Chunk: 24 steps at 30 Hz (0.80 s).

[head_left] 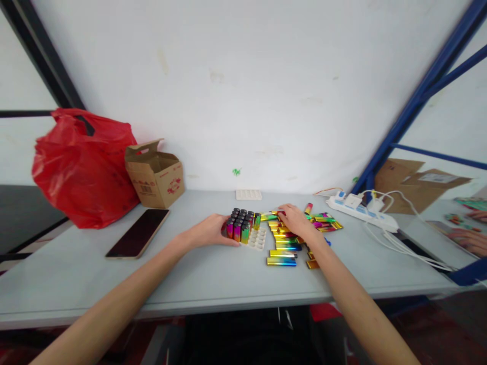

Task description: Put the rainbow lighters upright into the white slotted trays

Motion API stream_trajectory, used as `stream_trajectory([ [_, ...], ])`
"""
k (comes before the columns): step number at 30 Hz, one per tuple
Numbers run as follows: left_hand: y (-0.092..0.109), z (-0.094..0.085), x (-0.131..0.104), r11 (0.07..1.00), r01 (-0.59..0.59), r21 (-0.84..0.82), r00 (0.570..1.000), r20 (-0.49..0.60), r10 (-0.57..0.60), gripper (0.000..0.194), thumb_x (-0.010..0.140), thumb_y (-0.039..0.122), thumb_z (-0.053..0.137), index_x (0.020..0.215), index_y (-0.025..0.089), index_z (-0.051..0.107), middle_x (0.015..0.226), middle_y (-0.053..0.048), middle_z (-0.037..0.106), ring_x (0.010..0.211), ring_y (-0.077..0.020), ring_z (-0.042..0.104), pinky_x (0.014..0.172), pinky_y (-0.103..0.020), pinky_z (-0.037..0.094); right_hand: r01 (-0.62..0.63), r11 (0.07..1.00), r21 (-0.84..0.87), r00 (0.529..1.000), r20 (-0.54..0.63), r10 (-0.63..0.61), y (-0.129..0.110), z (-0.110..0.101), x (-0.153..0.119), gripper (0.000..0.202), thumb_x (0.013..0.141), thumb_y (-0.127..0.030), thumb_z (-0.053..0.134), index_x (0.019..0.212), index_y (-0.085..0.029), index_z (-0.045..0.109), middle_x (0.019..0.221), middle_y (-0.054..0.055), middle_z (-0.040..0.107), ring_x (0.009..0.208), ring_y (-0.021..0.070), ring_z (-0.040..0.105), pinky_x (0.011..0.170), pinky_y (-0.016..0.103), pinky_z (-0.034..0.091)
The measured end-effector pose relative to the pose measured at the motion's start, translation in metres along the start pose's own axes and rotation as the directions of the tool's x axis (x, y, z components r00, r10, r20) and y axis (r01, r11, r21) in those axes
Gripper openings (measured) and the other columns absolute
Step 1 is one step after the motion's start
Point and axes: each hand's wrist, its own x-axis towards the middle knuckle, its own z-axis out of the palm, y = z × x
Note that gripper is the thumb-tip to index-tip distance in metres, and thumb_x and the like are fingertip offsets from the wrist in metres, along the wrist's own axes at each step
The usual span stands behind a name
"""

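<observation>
Several shiny lighters with dark tops [237,227] stand upright in the left part of a white holder [257,240], whose right part shows bare sockets. My left hand [213,230] is curled against the left side of these lighters, thumb along the front edge. To the right, a loose pile of metallic rainbow lighters [283,247] lies flat on the table. My right hand [296,221] is over the back of that pile, palm down, its fingers bent among the lighters; what the fingertips hold, if anything, is hidden.
A phone [139,234], an open cardboard box [155,175] and a red plastic bag [85,167] are at left. Another white holder [248,194] lies by the wall. A power strip with cables [363,213] is at right; beyond the blue frame, another person's hands [470,238] show.
</observation>
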Motion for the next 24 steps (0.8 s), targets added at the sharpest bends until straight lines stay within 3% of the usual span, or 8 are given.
stream_trajectory([
  [3,0.001,0.000,0.000,1.000,-0.009,-0.007,1.000,-0.006,0.009,0.056,0.070,0.068,0.080,0.094,0.020,0.067,0.084,-0.001,0.074,0.073,-0.0217,0.064,0.063,-0.029,0.044,-0.013,1.000,-0.004,0.997,0.074,0.013,0.010,0.001,0.003,0.025,0.103,-0.021,0.055,0.117,-0.016,0.075,0.117,0.016,0.075,0.111,0.0271,0.068,0.103,0.039,0.048],
  [9,0.002,0.000,-0.001,0.999,-0.018,-0.041,1.000,-0.023,0.017,0.052,0.069,0.064,0.082,0.092,0.020,0.067,0.083,-0.002,0.073,0.071,-0.0217,0.062,0.062,-0.032,0.044,0.044,0.999,-0.012,0.995,0.091,-0.043,0.013,-0.004,0.004,0.022,0.102,-0.022,0.058,0.109,-0.018,0.078,0.107,0.013,0.073,0.109,0.0252,0.065,0.101,0.038,0.048],
  [11,0.001,0.000,-0.001,0.999,-0.017,-0.042,1.000,-0.025,0.016,0.053,0.069,0.065,0.082,0.092,0.020,0.067,0.083,-0.002,0.074,0.071,-0.0219,0.062,0.062,-0.032,0.044,0.049,0.999,0.013,0.998,0.046,-0.049,0.012,-0.006,0.002,0.021,0.103,-0.023,0.057,0.107,-0.019,0.077,0.106,0.013,0.071,0.111,0.0250,0.064,0.101,0.038,0.048],
  [14,0.000,0.000,-0.001,0.999,-0.014,-0.041,1.000,-0.017,0.013,0.054,0.070,0.066,0.081,0.094,0.019,0.067,0.083,-0.002,0.074,0.071,-0.0213,0.062,0.061,-0.031,0.043,0.010,0.991,0.130,0.995,-0.097,0.003,0.007,-0.012,0.000,0.025,0.105,-0.027,0.052,0.112,-0.022,0.075,0.101,0.010,0.071,0.104,0.0248,0.066,0.098,0.038,0.048],
  [18,-0.001,0.000,0.000,1.000,-0.016,-0.008,1.000,-0.008,0.016,0.059,0.070,0.072,0.079,0.096,0.020,0.067,0.084,-0.001,0.074,0.072,-0.0209,0.063,0.062,-0.029,0.042,-0.003,0.933,0.360,0.975,-0.208,0.083,-0.004,-0.021,0.000,0.032,0.104,-0.043,0.053,0.112,-0.024,0.076,0.084,0.004,0.073,0.081,0.0237,0.067,0.081,0.034,0.049],
  [21,-0.001,0.000,0.000,1.000,-0.018,0.003,1.000,-0.007,0.018,0.060,0.070,0.072,0.079,0.099,0.020,0.067,0.089,-0.002,0.076,0.075,-0.0221,0.066,0.064,-0.029,0.043,-0.042,0.839,0.543,0.960,-0.211,0.185,-0.011,-0.022,0.003,0.038,0.091,-0.057,0.067,0.100,-0.021,0.077,0.071,0.001,0.069,0.064,0.0197,0.058,0.065,0.030,0.044],
  [24,0.000,0.000,0.000,1.000,-0.013,0.004,1.000,-0.004,0.013,0.060,0.071,0.070,0.079,0.101,0.020,0.067,0.092,-0.003,0.077,0.077,-0.0230,0.067,0.065,-0.029,0.043,-0.077,0.739,0.669,0.952,-0.172,0.255,-0.017,-0.019,0.004,0.045,0.086,-0.066,0.070,0.080,-0.021,0.070,0.061,-0.002,0.059,0.058,0.0162,0.051,0.058,0.028,0.041],
])
